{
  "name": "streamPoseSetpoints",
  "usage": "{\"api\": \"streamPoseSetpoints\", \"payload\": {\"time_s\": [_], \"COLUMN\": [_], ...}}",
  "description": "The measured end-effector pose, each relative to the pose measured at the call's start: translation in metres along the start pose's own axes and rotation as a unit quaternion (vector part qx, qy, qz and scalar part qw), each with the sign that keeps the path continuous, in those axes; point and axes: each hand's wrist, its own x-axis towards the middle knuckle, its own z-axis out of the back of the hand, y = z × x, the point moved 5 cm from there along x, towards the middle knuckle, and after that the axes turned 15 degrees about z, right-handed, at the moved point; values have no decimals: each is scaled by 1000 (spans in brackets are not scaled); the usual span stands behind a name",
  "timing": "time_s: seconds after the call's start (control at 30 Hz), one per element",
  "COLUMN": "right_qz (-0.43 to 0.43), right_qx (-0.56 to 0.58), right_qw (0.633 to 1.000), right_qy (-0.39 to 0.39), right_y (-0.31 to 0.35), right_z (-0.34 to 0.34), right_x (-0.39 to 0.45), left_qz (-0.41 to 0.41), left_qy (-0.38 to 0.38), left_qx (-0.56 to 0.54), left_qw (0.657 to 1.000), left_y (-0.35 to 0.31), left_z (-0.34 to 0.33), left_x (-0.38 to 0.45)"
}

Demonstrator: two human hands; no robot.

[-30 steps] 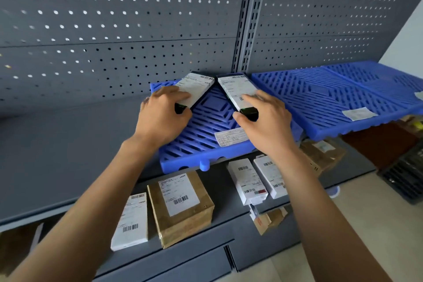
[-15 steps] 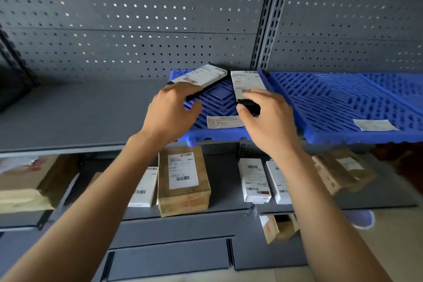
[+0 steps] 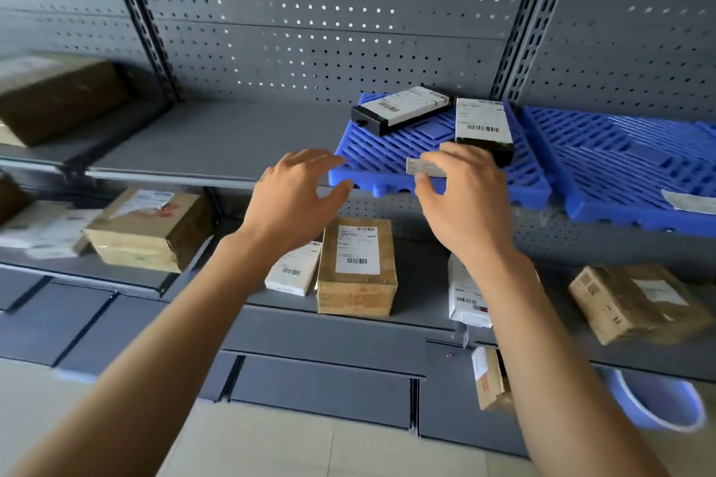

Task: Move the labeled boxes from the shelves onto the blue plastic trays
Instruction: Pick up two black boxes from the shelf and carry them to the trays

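Pulling back from the upper shelf, we now have both hands off the two black boxes with white labels that we were holding down on the blue tray (image 3: 387, 163) a second ago. The left hand (image 3: 294, 197) hangs in front of the tray's near left corner with its fingers spread and relaxed, holding nothing; the right hand (image 3: 465, 194) hovers just before the tray's front edge, fingers loosely bent and apart, also empty as far as we can see. The left black box (image 3: 403, 109) lies at a slant across the tray's back left part, and the right black box (image 3: 482, 124) lies beside it, pointing toward us, the two close at their far ends. Both rest on the tray with no hand touching them, so we judge that this pair is delivered. A second blue tray (image 3: 620, 166) to the right carries only a paper slip. Our view has also swung left and down, which brings the lower shelf into sight: the brown carton (image 3: 356, 267) with its barcode label sits right below our hands, the white box (image 3: 294, 267) just beside it on the left, and the white packet (image 3: 465, 290) partly behind our right forearm. We take one of these to be the next pick.
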Motion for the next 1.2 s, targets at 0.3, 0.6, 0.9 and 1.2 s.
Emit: {"api": "streamPoseSetpoints", "payload": {"time_s": [0.3,0.6,0.9,1.2], "right_qz": [50,110,189,244], "right_qx": [59,104,168,232], "right_qw": [996,984,958,924], "right_qy": [55,97,134,182], "right_y": [130,323,512,636], "right_z": [-41,-100,-152,-238], "right_x": [7,2,10,29], "left_qz": [59,141,243,333], "left_qy": [-40,-67,-149,-184], "left_qx": [20,44,60,61], "left_qw": [997,987,957,923], "left_y": [110,265,407,525], "left_z": [80,195,326,375], "left_x": [-47,-123,-201,-242]}}
